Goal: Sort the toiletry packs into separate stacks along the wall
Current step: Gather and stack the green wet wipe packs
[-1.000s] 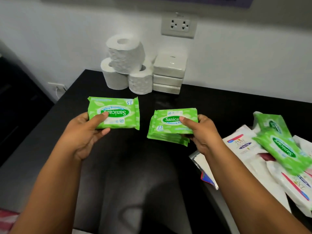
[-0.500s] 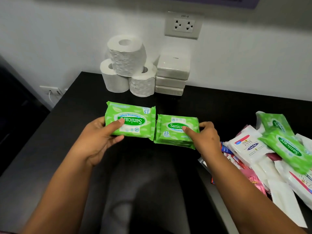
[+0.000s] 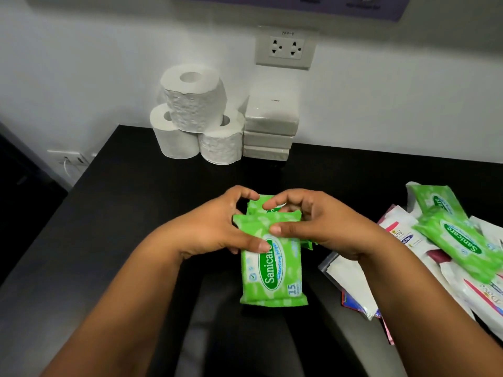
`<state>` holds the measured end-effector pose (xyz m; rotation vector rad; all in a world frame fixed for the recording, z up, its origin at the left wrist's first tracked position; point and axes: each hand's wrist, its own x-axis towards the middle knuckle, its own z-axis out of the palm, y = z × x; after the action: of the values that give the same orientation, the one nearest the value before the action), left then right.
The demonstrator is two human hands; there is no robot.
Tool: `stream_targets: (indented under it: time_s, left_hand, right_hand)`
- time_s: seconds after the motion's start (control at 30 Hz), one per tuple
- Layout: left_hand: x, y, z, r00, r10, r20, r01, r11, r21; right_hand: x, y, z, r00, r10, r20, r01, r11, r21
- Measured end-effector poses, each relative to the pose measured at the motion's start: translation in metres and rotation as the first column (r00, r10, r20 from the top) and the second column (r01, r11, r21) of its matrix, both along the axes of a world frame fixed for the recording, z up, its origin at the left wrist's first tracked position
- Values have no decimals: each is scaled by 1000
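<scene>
Sanicare green plastic wipe packs (image 3: 272,268) are clamped between both hands above the black table (image 3: 136,213), the left hand (image 3: 215,229) and right hand (image 3: 318,227) pressing a bundle together. The slippery packs may slide apart and fall. The label reads "Sanicare Cleansing Wipes, 15". At right lies a white Dove pack (image 3: 402,238).

- One head-worn view looks forward and down, close over the black surface (image 3: 130,202).
- It faces the white wall (image 3: 381,104), seemingly slightly tilted.
</scene>
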<state>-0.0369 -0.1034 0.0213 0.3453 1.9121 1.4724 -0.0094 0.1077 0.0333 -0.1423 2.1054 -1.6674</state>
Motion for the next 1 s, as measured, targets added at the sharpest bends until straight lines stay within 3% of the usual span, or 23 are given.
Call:
stream_targets:
  time_s: [0.13, 0.27, 0.4, 0.47, 0.57, 1.0]
  left_hand:
    - [-9, 13, -15, 968, 186, 170, -219, 955, 200]
    - [-3, 20, -29, 948, 217, 232, -274, 928, 252]
    - [-12, 35, -41, 807, 529, 264, -590, 747, 306]
    - [-19, 40, -46, 764, 615, 195, -644, 710, 286]
    - [-25, 44, -52, 762, 644, 73, -640, 730, 239]
    - [-22, 52, -70, 762, 536, -364, -598, 797, -78]
  right_hand:
    - [-5, 11, -6, 962, -267, -50, 261, 959, -112]
    - [-10, 25, -16, 836, -545, 69, 543, 799, -259]
    - [-6, 26, -38, 753, -650, 101, 649, 709, -274]
    - [-4, 25, -50, 733, -680, 31, 670, 712, -210]
    - [-4, 28, -64, 718, -686, -117, 686, 726, -43]
    - [0, 34, -92, 765, -599, -236, 641, 744, 189]
